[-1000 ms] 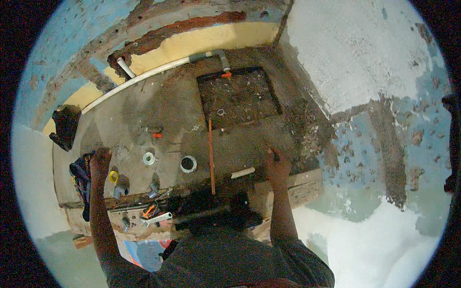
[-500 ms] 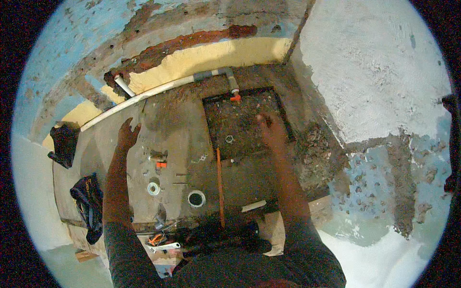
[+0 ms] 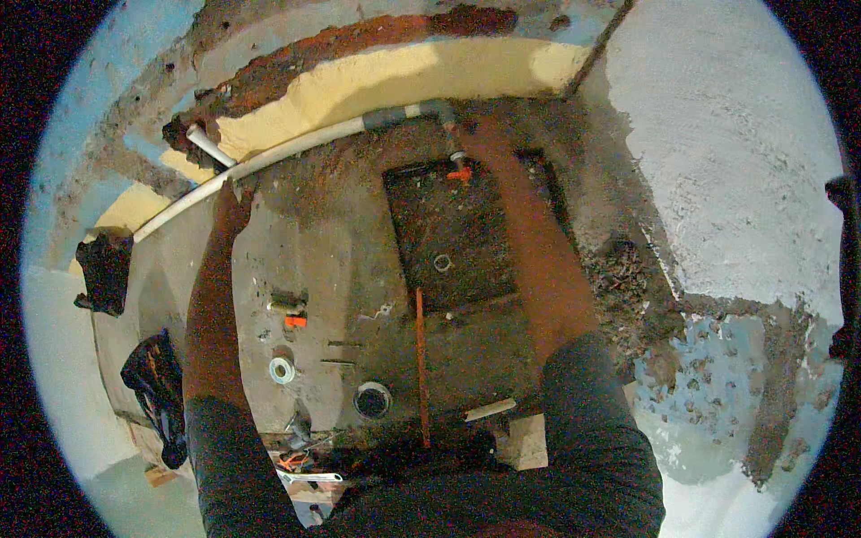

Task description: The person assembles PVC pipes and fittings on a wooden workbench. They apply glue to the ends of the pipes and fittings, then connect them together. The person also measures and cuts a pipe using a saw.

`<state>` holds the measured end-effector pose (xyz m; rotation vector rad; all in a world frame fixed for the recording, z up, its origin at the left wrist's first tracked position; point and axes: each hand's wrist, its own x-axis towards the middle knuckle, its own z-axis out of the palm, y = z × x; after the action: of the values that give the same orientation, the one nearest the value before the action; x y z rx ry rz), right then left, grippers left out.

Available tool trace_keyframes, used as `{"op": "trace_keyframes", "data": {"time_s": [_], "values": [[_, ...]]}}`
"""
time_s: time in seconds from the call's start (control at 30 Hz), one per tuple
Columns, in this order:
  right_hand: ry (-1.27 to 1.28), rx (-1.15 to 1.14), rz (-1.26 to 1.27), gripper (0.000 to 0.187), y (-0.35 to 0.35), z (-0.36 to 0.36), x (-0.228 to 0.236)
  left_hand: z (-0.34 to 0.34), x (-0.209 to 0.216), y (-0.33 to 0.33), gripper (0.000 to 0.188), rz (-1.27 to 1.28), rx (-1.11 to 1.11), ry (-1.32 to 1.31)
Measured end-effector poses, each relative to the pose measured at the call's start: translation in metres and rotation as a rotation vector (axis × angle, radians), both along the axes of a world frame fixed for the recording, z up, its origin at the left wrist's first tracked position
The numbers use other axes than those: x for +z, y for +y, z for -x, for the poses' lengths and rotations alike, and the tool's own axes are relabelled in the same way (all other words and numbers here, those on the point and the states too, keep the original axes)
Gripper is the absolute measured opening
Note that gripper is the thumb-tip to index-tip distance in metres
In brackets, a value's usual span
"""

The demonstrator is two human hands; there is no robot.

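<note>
A long white pipe (image 3: 296,147) runs along the foot of the far wall. It turns at a grey elbow (image 3: 441,109) into a short piece with an orange-handled valve (image 3: 459,174) over a rectangular pit (image 3: 421,242). My left hand (image 3: 235,204) reaches the pipe's near side, close to a white stub pipe (image 3: 208,147) from the wall. Its fingers touch or nearly touch the pipe, thumb apart. My right hand (image 3: 480,134) is stretched over the pit, right beside the elbow. Its fingers are dark and blurred, so their grip is hidden.
On the floor lie a tape roll (image 3: 282,370), an orange-handled fitting (image 3: 294,320) and a long thin orange-brown strip (image 3: 421,368). A round drain opening (image 3: 372,400) sits nearby. Black bags (image 3: 154,386) are at left, tools (image 3: 309,475) close to me, rubble (image 3: 623,269) at right.
Both hands have moved forward: the left up to the long pipe, the right from above the pit to beside the elbow. My view has shifted slightly.
</note>
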<state>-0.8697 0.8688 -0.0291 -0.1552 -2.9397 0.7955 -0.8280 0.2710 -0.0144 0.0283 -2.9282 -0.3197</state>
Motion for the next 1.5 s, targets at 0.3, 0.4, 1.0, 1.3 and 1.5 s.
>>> {"op": "trace_keyframes", "data": {"time_s": [0.3, 0.4, 1.0, 1.3, 1.5], "values": [[-0.136, 0.113, 0.345, 0.087, -0.008, 0.017, -0.011, 0.028, -0.041, -0.03, 0.054, 0.135, -0.359, 0.132], [-0.076, 0.065, 0.264, 0.091, -0.01, 0.016, -0.006, 0.039, -0.053, -0.032, 0.05, -0.125, -0.251, 0.053], [0.04, -0.049, 0.267, 0.106, -0.016, 0.007, -0.007, 0.048, -0.052, -0.02, 0.046, -0.117, -0.274, 0.06], [-0.073, -0.027, 0.19, 0.109, -0.008, 0.023, -0.021, 0.048, -0.056, -0.028, 0.045, -0.022, -0.349, 0.049], [0.33, 0.033, 0.117, 0.095, -0.011, 0.012, -0.013, 0.016, -0.022, 0.005, 0.051, -0.092, -0.245, 0.045]]}}
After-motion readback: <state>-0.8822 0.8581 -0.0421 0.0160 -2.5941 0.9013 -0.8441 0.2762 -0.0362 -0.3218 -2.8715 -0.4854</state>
